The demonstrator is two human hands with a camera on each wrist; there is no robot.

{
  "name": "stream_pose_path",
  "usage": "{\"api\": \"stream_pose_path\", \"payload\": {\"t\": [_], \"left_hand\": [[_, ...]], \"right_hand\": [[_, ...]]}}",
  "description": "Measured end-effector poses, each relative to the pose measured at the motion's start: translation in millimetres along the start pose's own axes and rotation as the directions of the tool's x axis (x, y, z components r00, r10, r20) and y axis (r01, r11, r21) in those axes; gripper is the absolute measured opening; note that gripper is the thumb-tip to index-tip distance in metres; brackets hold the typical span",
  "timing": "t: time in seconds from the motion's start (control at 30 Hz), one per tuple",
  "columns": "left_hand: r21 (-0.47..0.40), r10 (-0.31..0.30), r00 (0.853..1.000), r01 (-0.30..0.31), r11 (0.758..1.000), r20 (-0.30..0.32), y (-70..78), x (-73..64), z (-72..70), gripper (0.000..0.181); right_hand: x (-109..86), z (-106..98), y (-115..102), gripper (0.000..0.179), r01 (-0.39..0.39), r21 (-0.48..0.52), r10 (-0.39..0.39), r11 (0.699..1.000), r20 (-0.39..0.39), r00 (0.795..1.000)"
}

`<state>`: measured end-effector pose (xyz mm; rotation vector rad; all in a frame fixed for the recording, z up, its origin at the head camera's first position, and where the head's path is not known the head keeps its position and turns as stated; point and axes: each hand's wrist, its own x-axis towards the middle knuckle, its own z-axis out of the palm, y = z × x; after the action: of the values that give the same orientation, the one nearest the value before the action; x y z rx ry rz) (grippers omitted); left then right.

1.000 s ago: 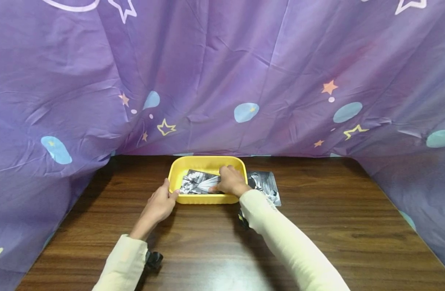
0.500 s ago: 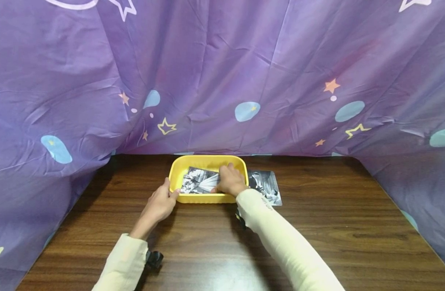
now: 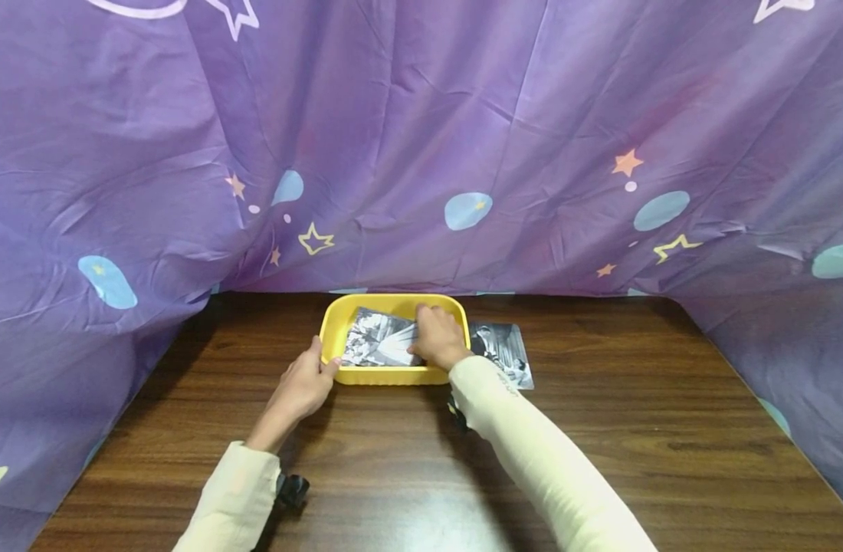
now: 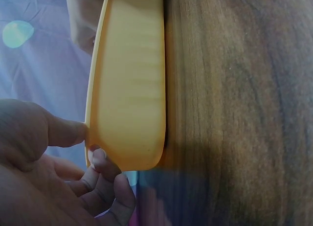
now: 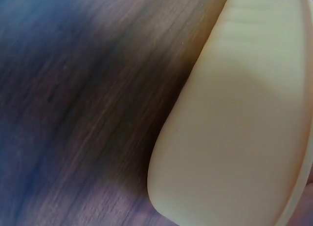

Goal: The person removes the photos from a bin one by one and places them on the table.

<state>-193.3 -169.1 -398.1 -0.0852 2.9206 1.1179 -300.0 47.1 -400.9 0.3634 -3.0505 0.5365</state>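
A yellow plastic bin [image 3: 387,376] stands near the table's far edge in the head view. My left hand [image 3: 303,387] pinches its left front corner, with the thumb at the rim and the fingers curled by the outer wall in the left wrist view. Inside the bin is a black-and-white photo [image 3: 376,337], its far left corner raised towards the back. My right hand [image 3: 438,337] reaches into the bin and grips the photo's right end; its fingertips are partly hidden. Only the bin's outer wall [image 5: 230,128] fills the right wrist view, with that hand almost out of sight.
A second black-and-white photo [image 3: 507,353] lies on the table just right of the bin, partly covered by my right sleeve. The brown wooden table [image 3: 635,429] extends to both sides. Behind it hangs a purple curtain [image 3: 408,153] with stars.
The photo in the bin has shifted upwards and its far left edge has risen. My right hand has moved slightly up with it, while the left hand stays on the corner.
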Motion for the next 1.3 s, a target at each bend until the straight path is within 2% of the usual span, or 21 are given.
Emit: {"api": "stream_pose_path", "payload": {"t": [0.1, 0.17, 0.4, 0.53, 0.77, 0.93, 1.13, 1.3], "left_hand": [[0.005, -0.002, 1.0, 0.002, 1.0, 0.002, 0.2, 0.6, 0.2, 0.07], [0.01, -0.003, 1.0, 0.003, 1.0, 0.003, 0.3, 0.7, 0.3, 0.07], [0.004, 0.002, 1.0, -0.002, 1.0, 0.002, 0.7, -0.2, 0.5, 0.069], [-0.001, 0.002, 1.0, -0.002, 1.0, 0.006, 1.6, -1.5, 0.2, 0.07], [-0.003, 0.007, 1.0, -0.007, 1.0, -0.004, 2.8, -1.8, -0.3, 0.069], [0.001, 0.001, 1.0, -0.001, 1.0, 0.001, 2.6, -0.6, 0.3, 0.07], [0.01, 0.001, 1.0, -0.001, 1.0, 0.003, 1.5, -0.7, 0.6, 0.07], [0.005, 0.013, 1.0, -0.013, 1.0, -0.008, 2.8, -2.3, 0.7, 0.07]], "right_hand": [[2.2, -1.8, 4.0, 0.023, 0.033, 0.023, -0.032, 0.999, -0.024, 0.999], [3.0, -3.9, 6.0, 0.017, 0.055, 0.05, -0.053, 0.997, -0.038, 0.998], [1.0, -20.8, 10.0, 0.021, 0.129, 0.199, -0.115, 0.972, -0.079, 0.99], [-0.7, -32.1, 14.5, 0.017, 0.122, 0.294, -0.105, 0.948, -0.072, 0.992], [-5.4, -56.0, 23.3, 0.016, 0.073, 0.472, -0.074, 0.879, -0.016, 0.997], [-13.1, -75.1, 35.3, 0.016, 0.048, 0.533, -0.045, 0.845, -0.019, 0.999], [-24.1, -92.8, 58.3, 0.016, 0.005, 0.607, 0.011, 0.795, -0.022, 1.0], [-35.4, -100.6, 84.3, 0.018, -0.014, 0.674, 0.03, 0.739, -0.013, 0.999]]}}
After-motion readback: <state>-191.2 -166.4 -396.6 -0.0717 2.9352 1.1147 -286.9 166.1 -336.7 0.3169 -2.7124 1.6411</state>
